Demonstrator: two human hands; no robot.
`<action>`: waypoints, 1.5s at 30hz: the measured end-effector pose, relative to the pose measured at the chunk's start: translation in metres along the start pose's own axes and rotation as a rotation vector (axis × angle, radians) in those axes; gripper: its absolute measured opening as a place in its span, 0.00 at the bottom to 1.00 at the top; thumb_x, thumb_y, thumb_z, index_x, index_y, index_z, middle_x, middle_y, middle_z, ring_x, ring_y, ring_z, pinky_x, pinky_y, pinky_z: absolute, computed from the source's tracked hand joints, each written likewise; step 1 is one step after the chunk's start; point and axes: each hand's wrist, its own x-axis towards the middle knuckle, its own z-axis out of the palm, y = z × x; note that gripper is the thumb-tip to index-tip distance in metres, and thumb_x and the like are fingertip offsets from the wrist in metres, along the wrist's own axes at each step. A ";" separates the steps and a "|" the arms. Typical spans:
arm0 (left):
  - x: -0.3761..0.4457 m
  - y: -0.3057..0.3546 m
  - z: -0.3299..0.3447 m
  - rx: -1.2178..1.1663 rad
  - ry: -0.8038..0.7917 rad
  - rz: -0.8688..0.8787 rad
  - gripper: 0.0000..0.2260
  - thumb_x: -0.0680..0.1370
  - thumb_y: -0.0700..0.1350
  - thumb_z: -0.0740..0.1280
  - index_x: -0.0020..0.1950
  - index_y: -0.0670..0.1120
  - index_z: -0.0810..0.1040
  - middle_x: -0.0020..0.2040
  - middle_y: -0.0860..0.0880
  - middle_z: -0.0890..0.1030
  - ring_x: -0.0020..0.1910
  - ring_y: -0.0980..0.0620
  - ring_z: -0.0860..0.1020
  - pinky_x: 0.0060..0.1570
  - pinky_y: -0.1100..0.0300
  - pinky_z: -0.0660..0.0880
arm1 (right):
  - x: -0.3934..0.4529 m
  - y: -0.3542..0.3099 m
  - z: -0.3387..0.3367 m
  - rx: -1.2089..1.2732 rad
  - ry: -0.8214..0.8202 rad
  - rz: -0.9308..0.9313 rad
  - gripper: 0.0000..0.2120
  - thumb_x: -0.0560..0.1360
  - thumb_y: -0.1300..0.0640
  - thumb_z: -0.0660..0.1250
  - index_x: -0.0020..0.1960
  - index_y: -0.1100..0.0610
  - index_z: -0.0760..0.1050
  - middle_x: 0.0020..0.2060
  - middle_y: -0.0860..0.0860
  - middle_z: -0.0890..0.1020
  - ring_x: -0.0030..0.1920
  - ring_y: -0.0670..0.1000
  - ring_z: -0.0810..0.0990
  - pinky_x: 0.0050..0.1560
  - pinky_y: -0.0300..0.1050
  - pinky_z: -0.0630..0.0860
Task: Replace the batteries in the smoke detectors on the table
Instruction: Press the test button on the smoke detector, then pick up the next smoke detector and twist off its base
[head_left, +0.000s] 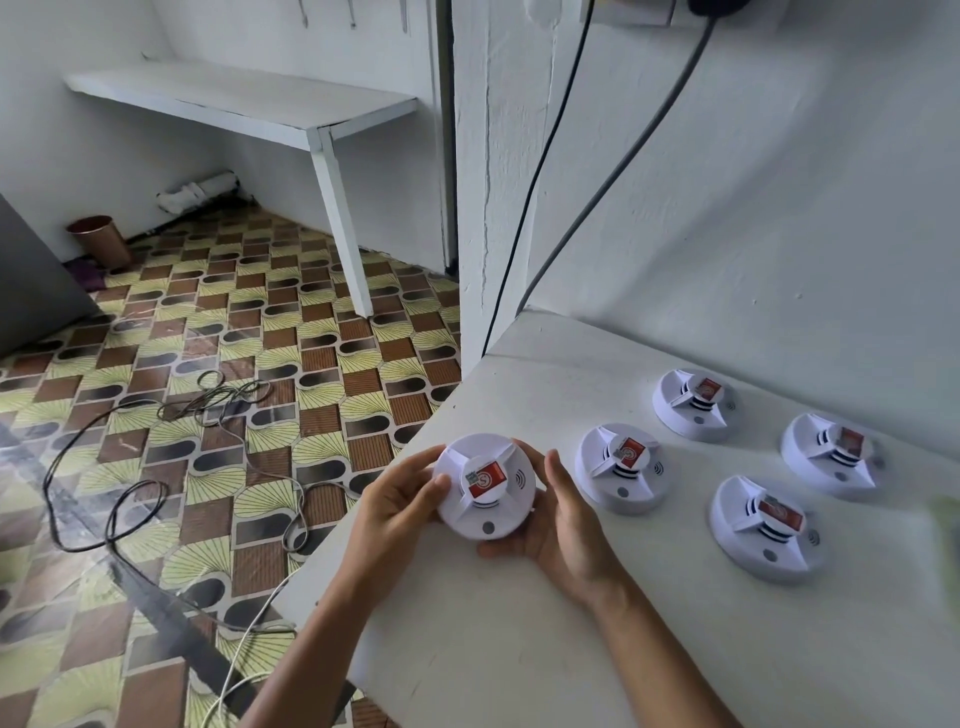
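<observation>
A round white smoke detector (485, 512) with a red sticker on its centre cap is held between both hands over the left edge of the white table (519, 649). My left hand (397, 506) grips its left rim. My right hand (563, 519) cups its right side and underside. Several more identical smoke detectors rest face up on the table to the right: one close by (623, 480), one farther back (693, 410), one at the right (831, 457) and one nearer me (763, 535). No batteries can be seen.
Two black cables (587, 218) run down the white wall behind the table. A blurred greenish object (948, 540) sits at the table's right edge. Loose wires (156, 467) lie on the patterned floor at left, beside a white bench (291, 109) and a copper bin (101, 239).
</observation>
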 end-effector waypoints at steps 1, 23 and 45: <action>0.000 0.001 0.001 -0.004 0.002 -0.008 0.18 0.75 0.45 0.67 0.64 0.41 0.77 0.53 0.43 0.85 0.53 0.45 0.82 0.48 0.57 0.80 | -0.001 -0.001 0.001 -0.006 0.005 0.002 0.23 0.76 0.38 0.54 0.64 0.48 0.73 0.58 0.56 0.81 0.53 0.59 0.82 0.37 0.52 0.80; 0.175 0.063 0.130 0.866 -0.350 0.376 0.39 0.60 0.58 0.79 0.68 0.51 0.70 0.63 0.49 0.74 0.59 0.49 0.73 0.56 0.58 0.74 | 0.026 -0.149 -0.063 -0.829 0.710 -0.309 0.23 0.78 0.41 0.59 0.69 0.51 0.69 0.64 0.53 0.75 0.59 0.51 0.75 0.60 0.51 0.74; 0.221 0.002 0.145 1.119 -0.380 0.183 0.42 0.65 0.59 0.76 0.74 0.53 0.62 0.74 0.45 0.62 0.72 0.41 0.60 0.63 0.47 0.60 | 0.019 -0.147 -0.146 -1.568 0.672 0.037 0.44 0.68 0.45 0.73 0.76 0.50 0.53 0.71 0.56 0.60 0.69 0.59 0.64 0.61 0.52 0.70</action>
